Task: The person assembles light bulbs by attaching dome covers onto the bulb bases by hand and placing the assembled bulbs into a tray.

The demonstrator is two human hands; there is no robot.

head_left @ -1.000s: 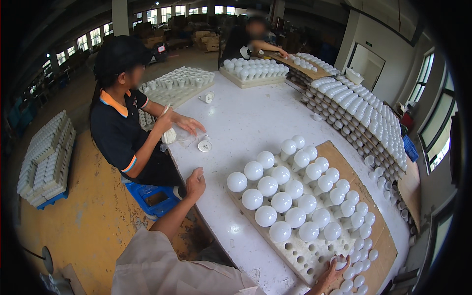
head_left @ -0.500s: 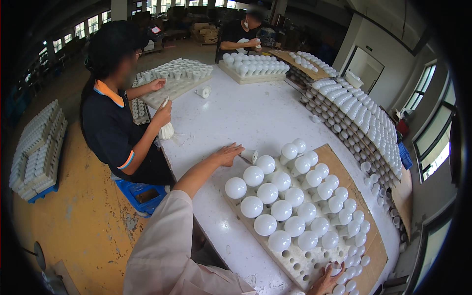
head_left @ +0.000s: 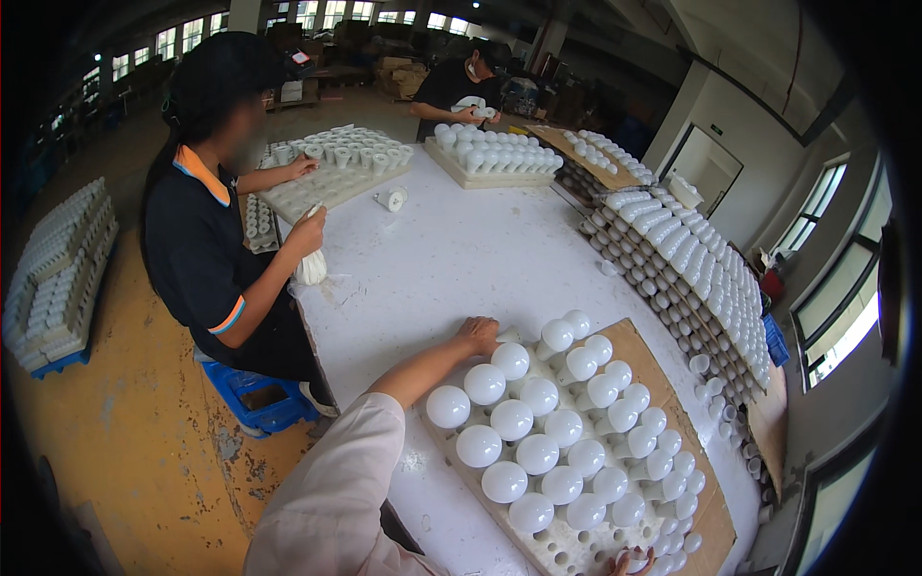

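Since its shell looks smooth and rigid, the white lamp base should handle light but slippery, best held around its side; it is just beyond the bulbs on the pale tray, by the person's curled left hand, whose grip I can't tell. Nearer along the worktop, the right hand bends round something white, its hold equally unclear.

Around the worktop: two co-workers, one blue stool. Upon it: one near bulb tray, one far bulb tray.
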